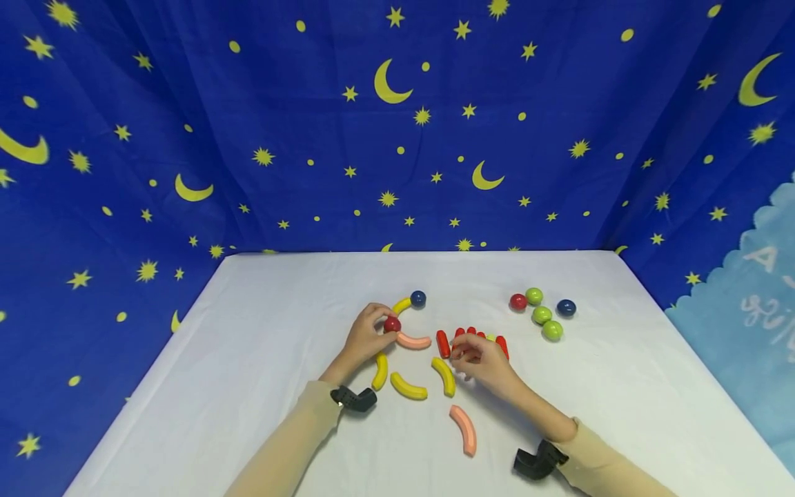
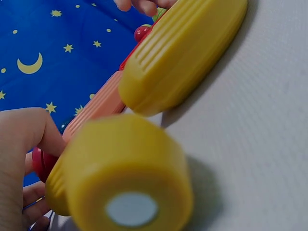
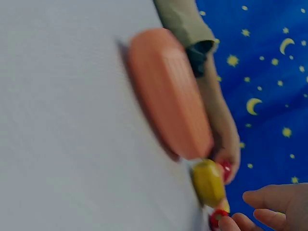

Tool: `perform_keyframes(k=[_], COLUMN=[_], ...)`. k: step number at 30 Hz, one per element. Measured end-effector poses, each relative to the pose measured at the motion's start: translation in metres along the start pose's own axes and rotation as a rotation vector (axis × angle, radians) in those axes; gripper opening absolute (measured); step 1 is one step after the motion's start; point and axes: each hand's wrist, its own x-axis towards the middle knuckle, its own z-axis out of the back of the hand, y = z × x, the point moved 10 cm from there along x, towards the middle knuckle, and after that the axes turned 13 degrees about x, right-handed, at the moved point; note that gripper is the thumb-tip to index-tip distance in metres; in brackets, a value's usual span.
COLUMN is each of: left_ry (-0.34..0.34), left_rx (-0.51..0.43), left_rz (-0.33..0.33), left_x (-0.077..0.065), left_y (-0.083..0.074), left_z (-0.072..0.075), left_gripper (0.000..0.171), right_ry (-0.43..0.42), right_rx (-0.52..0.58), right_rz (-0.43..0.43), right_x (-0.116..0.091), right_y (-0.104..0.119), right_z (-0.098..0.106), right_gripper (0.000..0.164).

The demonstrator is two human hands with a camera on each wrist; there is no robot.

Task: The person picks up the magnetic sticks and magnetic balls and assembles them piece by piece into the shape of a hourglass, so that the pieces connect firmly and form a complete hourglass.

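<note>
My left hand (image 1: pixel 366 338) pinches a red ball (image 1: pixel 392 324) between thumb and fingers. Just beside it lie a curved pink piece (image 1: pixel 413 342) and curved yellow pieces, one (image 1: pixel 380 371) below the hand and one (image 1: pixel 402 305) above, next to a dark blue ball (image 1: pixel 418 299). Over a group of red sticks, my right hand (image 1: pixel 487 362) hovers with loosely bent fingers and nothing visible between them. It partly hides the sticks; one red stick (image 1: pixel 443 344) shows to its left. In the right wrist view, its fingers (image 3: pixel 267 199) are apart near a red end (image 3: pixel 219 219).
Two more curved yellow pieces (image 1: pixel 408 386) (image 1: pixel 444 377) lie between the hands, with a second pink piece (image 1: pixel 464 430) nearer the front. At the back right sit several green balls (image 1: pixel 542 315), a red ball (image 1: pixel 518 301) and a blue ball (image 1: pixel 566 308). A blue curtain (image 1: pixel 435 138) stands behind the table.
</note>
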Motion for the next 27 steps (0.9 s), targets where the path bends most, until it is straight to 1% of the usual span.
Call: perform_keyframes(k=[5,10,16,19,23,27], left_ry=[0.012,0.026,0.052,0.049,0.031,0.011], left_rx=[0.015,0.023,0.071,0.084,0.086,0.082], left_rz=[-0.015,-0.030,-0.052,-0.056,-0.021,0.024], left_x=[0.000,0.000,-0.002,-0.003,-0.003,-0.001], left_y=[-0.001,-0.003,-0.005,-0.006,-0.003,0.000], left_z=[-0.001,-0.002,-0.004,-0.004,-0.002,-0.001], left_gripper=[0.031,0.033,0.038,0.037,0.036,0.034], right_ry=[0.031,0.033,0.041,0.055,0.058,0.044], right_rx=[-0.095,-0.104,-0.104,-0.114,-0.151,-0.195], right_rz=[-0.005,-0.016,-0.034,-0.031,-0.030,-0.049], right_x=[-0.001,-0.002,-0.003,-0.003,-0.003,-0.001], right_y=[-0.001,-0.003,-0.006,-0.005,-0.002,0.001], right_z=[-0.015,-0.019,-0.021,-0.023,-0.025,-0.025], right_gripper=[0.033,0.035,0.034,0.034,0.032,0.030])
